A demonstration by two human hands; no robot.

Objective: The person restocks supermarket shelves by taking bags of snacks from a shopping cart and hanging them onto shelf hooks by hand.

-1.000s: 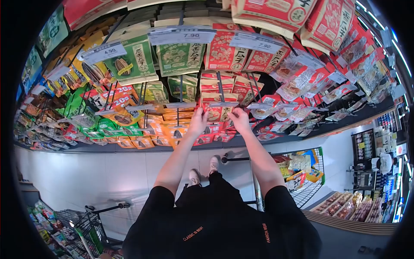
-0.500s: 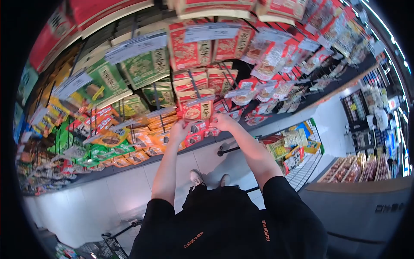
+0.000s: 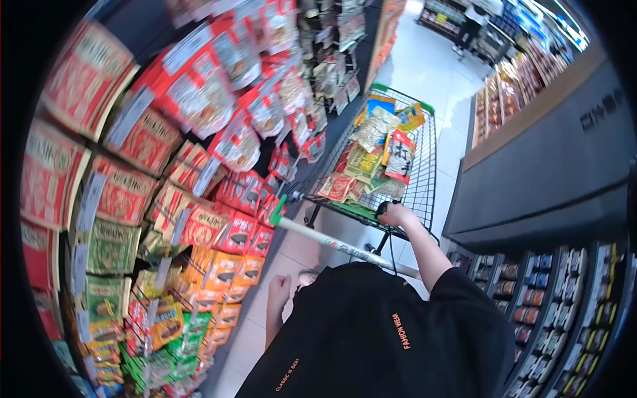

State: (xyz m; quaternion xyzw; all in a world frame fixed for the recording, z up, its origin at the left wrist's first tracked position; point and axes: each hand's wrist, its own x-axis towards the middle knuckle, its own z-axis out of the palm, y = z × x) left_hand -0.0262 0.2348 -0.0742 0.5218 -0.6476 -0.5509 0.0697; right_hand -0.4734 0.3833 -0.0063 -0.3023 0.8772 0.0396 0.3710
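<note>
My right hand (image 3: 398, 215) reaches over the near end of the shopping cart (image 3: 432, 176). Its fingers are closed around something small and black that I cannot make out, and a thin dark cord hangs below. Inside the cart lie a red packet (image 3: 336, 188), a green-and-yellow packet (image 3: 363, 164), a white-and-red packet (image 3: 400, 158) and a clear bag of pale food (image 3: 375, 129). My left hand (image 3: 279, 287) hangs low beside the shelf with curled fingers and no visible object. The pale cart handle (image 3: 332, 243) crosses in front of my body.
Hanging snack packets fill the shelf on the left, with red packets (image 3: 202, 224), orange packets (image 3: 222, 267) and clear-and-red bags (image 3: 199, 93). A dark counter (image 3: 537, 159) borders the aisle at right, above shelves of jars (image 3: 527, 315). Another person (image 3: 472, 26) stands far ahead.
Both hands were at a red packet on the rack; they have since come away. My view has turned right towards the cart, with my right hand over it and my left hand lowered.
</note>
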